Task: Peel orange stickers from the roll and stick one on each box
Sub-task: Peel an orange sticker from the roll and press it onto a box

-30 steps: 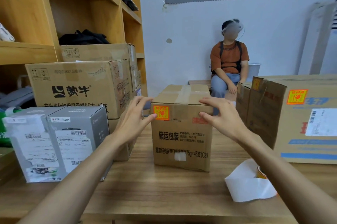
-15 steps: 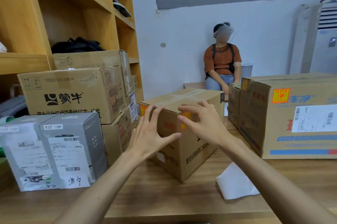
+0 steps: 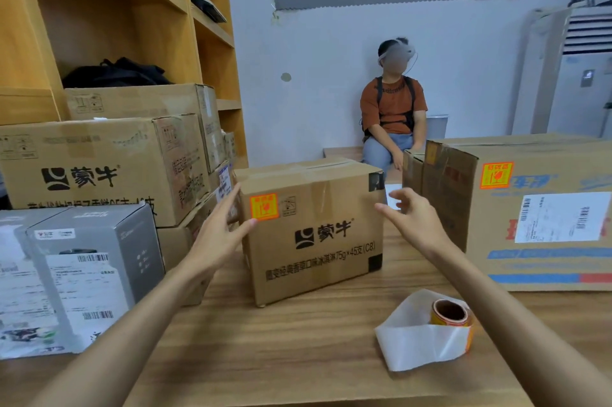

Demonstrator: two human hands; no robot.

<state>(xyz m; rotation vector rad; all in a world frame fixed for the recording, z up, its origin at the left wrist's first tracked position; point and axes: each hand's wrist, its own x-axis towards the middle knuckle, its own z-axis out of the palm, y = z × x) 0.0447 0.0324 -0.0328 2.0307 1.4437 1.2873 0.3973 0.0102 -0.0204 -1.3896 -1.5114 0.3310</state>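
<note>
left hand (image 3: pixel 220 234) flat against box (image 3: pixel 314 241) | right hand (image 3: pixel 414 221) loose, empty, just beside box | roll (image 3: pixel 450 312) nearer than right hand

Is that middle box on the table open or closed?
Closed: the middle box has its top flaps lying flat, with tape running across them and down the front.

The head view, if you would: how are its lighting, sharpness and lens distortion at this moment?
Head view: soft, even light, no glare, only a faint shadow under the centre box on the table; wide-angle bowing tilts the shelf unit and the air conditioner at the edges; the box print reads sharp, the right hand looks slightly soft.
</note>
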